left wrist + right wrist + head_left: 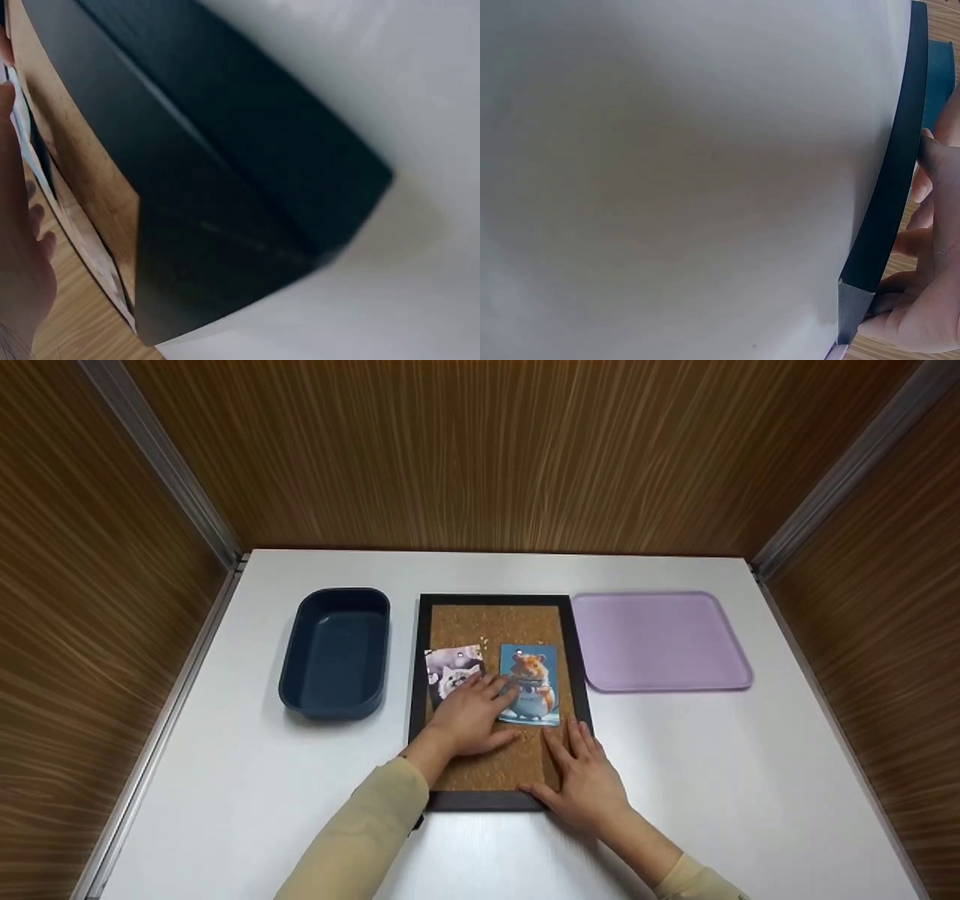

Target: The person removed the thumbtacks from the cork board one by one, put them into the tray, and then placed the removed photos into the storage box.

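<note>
On the desk [750, 780], a framed corkboard [495, 622] is lying beside a lilac tray [652, 641]; fingers extended, the left hand [471, 720] is resting on a cat picture [454, 662], the right hand [591, 786] on the corkboard's lower right.

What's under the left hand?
The left hand lies over the lower part of a cat picture and some corkboard, fingertips reaching a hamster picture. Anything else beneath the palm is hidden.

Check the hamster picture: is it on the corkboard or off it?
On: the head view shows the hamster picture lying on the corkboard inside its black frame, the left hand overlapping the picture.
</note>
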Tool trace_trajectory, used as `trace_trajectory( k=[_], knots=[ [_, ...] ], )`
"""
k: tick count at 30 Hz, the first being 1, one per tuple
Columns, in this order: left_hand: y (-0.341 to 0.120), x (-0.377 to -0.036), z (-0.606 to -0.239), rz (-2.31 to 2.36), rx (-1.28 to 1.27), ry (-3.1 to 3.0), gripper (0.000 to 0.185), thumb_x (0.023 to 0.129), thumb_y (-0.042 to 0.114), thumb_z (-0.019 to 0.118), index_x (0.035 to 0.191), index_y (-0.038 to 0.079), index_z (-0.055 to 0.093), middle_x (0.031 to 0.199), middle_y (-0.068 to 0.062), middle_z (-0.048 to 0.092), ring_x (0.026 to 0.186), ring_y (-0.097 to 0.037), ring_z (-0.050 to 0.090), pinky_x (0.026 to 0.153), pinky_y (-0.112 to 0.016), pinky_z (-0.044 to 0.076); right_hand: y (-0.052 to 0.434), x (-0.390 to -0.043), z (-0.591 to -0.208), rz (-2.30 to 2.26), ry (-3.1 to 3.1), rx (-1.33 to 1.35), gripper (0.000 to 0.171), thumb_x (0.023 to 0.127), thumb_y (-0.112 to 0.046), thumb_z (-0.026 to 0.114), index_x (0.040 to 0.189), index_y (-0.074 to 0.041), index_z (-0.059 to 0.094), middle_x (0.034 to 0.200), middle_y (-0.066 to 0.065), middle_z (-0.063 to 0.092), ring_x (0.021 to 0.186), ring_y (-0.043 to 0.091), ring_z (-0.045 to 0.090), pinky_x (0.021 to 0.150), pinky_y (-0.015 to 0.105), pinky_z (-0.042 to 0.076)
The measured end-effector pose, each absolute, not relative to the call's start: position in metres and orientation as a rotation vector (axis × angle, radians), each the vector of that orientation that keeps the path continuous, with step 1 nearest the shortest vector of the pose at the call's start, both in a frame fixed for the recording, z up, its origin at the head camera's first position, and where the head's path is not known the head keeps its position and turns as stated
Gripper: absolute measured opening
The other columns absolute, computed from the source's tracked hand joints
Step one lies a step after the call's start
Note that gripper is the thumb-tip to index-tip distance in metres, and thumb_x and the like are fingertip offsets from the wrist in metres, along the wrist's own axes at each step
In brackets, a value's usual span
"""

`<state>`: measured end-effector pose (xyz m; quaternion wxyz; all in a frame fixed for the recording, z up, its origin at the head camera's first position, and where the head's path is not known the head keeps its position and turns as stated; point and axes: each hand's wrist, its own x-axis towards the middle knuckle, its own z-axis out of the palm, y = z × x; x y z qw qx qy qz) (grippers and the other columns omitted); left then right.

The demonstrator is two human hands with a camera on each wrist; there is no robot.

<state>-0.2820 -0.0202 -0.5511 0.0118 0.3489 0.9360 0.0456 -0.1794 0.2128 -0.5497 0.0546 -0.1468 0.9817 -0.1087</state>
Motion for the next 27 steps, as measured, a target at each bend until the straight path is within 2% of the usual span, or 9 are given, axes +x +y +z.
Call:
trace_trajectory(
  k=[10, 15, 21, 27],
  knots=[
    [-0.025, -0.288, -0.569, 0.223, 1.087, 2.888, 0.075, 0.106, 0.067, 0.041, 0.164, 0.021, 0.044, 0.170, -0.006, 0.037, 0.158, -0.030, 0.031, 0.129, -0.044, 0.023, 0.212, -0.179, -0.549, -0.320, 2.988, -0.438, 0.098, 0.091, -0.077, 0.063, 0.160, -0.009, 0.048, 0.165, 0.035, 0.032, 0.154, 0.051, 0.030, 0.121, 0.060, 0.034],
    [-0.027, -0.287, -0.573, 0.282, 1.088, 2.911, 0.074, 0.106, 0.066, 0.043, 0.163, 0.020, 0.045, 0.169, -0.007, 0.038, 0.157, -0.030, 0.032, 0.129, -0.044, 0.023, 0.211, -0.178, -0.548, -0.329, 3.009, -0.455, 0.098, 0.091, -0.077, 0.063, 0.158, -0.008, 0.051, 0.164, 0.035, 0.033, 0.153, 0.051, 0.032, 0.119, 0.060, 0.038],
    [-0.028, -0.286, -0.576, 0.262, 1.073, 2.923, 0.074, 0.106, 0.067, 0.041, 0.164, 0.022, 0.043, 0.170, -0.006, 0.038, 0.158, -0.029, 0.032, 0.129, -0.043, 0.023, 0.210, -0.179, -0.546, -0.337, 2.982, -0.444, 0.099, 0.090, -0.078, 0.063, 0.159, -0.008, 0.049, 0.164, 0.035, 0.033, 0.153, 0.051, 0.030, 0.121, 0.061, 0.035],
    [-0.026, -0.287, -0.578, 0.227, 1.072, 2.909, 0.076, 0.106, 0.067, 0.039, 0.167, 0.022, 0.038, 0.171, -0.005, 0.035, 0.159, -0.028, 0.029, 0.130, -0.043, 0.021, 0.214, -0.182, -0.543, -0.344, 2.982, -0.454, 0.099, 0.088, -0.076, 0.068, 0.158, -0.008, 0.052, 0.163, 0.034, 0.035, 0.151, 0.051, 0.035, 0.115, 0.062, 0.043]
  ],
)
